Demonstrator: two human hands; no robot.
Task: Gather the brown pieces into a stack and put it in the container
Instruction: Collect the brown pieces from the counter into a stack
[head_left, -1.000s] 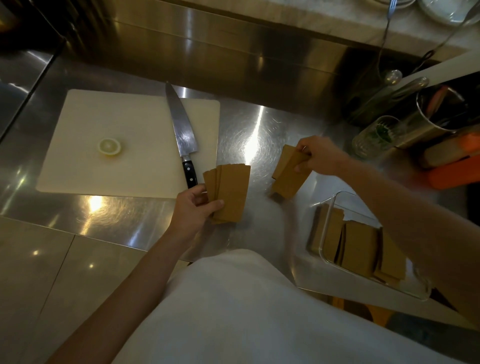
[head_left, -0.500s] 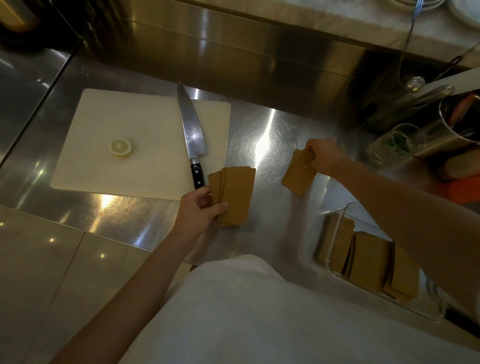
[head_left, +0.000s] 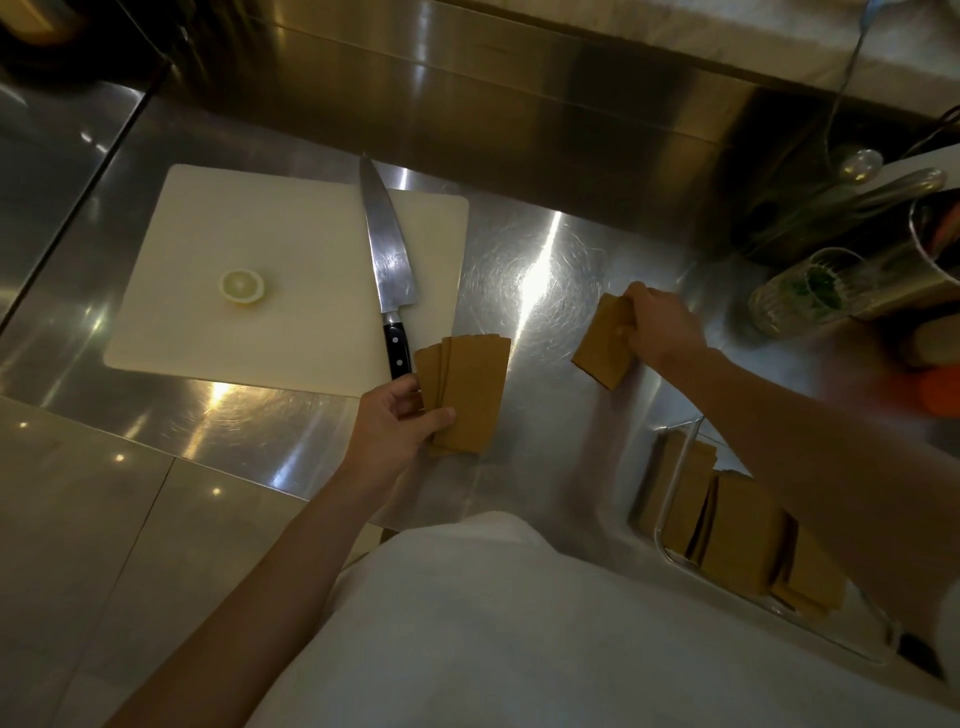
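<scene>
My left hand (head_left: 396, 422) grips a fanned bunch of flat brown pieces (head_left: 470, 391) just above the steel counter, right of the knife handle. My right hand (head_left: 660, 325) is closed on a second small bunch of brown pieces (head_left: 602, 345) that rests on the counter further right. A clear container (head_left: 675, 478) sits at the lower right under my right forearm; several brown pieces (head_left: 740, 530) lie in it, partly hidden by the arm.
A pale cutting board (head_left: 291, 260) lies at the left with a lemon slice (head_left: 241, 286) on it and a chef's knife (head_left: 387, 260) along its right side. A glass (head_left: 800, 288), a metal cup and utensils crowd the far right.
My right hand has pressed its bunch of brown pieces down flatter onto the counter. The left hand keeps its bunch in the same place. The view shifted slightly.
</scene>
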